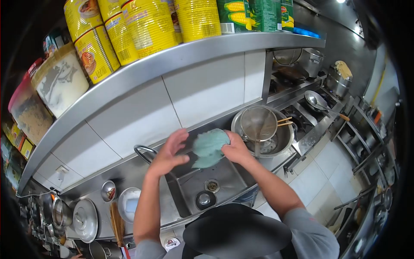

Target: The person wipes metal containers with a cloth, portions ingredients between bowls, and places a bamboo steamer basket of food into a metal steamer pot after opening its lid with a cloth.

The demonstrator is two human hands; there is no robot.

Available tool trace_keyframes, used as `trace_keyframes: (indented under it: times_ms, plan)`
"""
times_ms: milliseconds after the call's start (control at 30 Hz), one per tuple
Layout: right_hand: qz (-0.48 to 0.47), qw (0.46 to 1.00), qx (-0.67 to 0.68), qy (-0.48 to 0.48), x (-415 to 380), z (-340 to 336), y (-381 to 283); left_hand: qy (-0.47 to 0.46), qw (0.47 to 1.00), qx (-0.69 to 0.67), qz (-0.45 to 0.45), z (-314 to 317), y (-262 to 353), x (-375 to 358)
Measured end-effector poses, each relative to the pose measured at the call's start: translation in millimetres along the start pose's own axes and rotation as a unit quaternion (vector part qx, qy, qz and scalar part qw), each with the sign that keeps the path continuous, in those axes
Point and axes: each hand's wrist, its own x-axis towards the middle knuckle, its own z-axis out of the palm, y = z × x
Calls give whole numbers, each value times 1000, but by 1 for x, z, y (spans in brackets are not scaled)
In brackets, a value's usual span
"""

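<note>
A pale green cloth (210, 149) hangs crumpled above the metal sink (235, 178). My right hand (236, 147) grips its right edge, thumb and fingers closed on it. Just left of the cloth is my left hand (173, 152), fingers apart and nothing in it. A curved faucet (144, 149) stands at the sink's back left, partly behind my left forearm. In the basin lie a drain (211, 185) and a round dark piece with a shiny top (205, 199).
Right of the sink, a strainer (258, 123) and chopsticks rest over a large pot (282, 144). Beyond is a stove (308, 114) with a ladle. Overhead, a steel shelf (172, 64) holds yellow cans (151, 30). Bowls and a pot lid (85, 220) sit left.
</note>
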Motion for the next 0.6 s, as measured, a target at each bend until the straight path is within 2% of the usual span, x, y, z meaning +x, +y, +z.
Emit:
trace_keyframes:
  times_ms: [33,67,133,167,200,267,300,333,367,400,433,467,533,600]
  plan:
    - [-1,1000,6,1,5,2,4,-50,984,170,-12,-9,0,-7]
    - [-25,999,-28,2,10,6,9,-47,984,172,-16,3,8,-4]
    - [-42,997,-60,-3,11,20,6,-54,952,298,-42,44,13,1]
    - [90,995,-3,-51,11,29,-13,-39,941,335,-34,47,-8,6]
    - [220,969,52,-97,11,36,-31,-37,942,333,-34,48,-14,8]
    - [222,968,7,-114,10,31,-32,-31,969,117,-215,52,-20,17]
    - [84,982,-137,-102,3,24,-9,67,980,170,-85,53,-59,12]
    - [-59,954,-279,-87,1,19,2,64,980,170,-78,52,-63,7]
    - [51,934,-349,-58,-8,17,-62,79,977,20,-195,43,-62,7]
    - [42,932,-356,-52,-9,12,-64,89,940,-129,-304,33,-59,7]
    - [-140,832,-526,-102,-17,5,-64,23,911,-203,-357,20,-59,3]
    - [-305,671,-660,-145,-23,0,-65,-45,869,-271,-411,18,-49,2]
    - [-446,655,-590,-157,-8,-2,-49,-174,847,-192,-464,37,-19,-2]
    - [-463,661,-563,-178,16,6,-69,-295,818,-230,-438,50,-12,2]
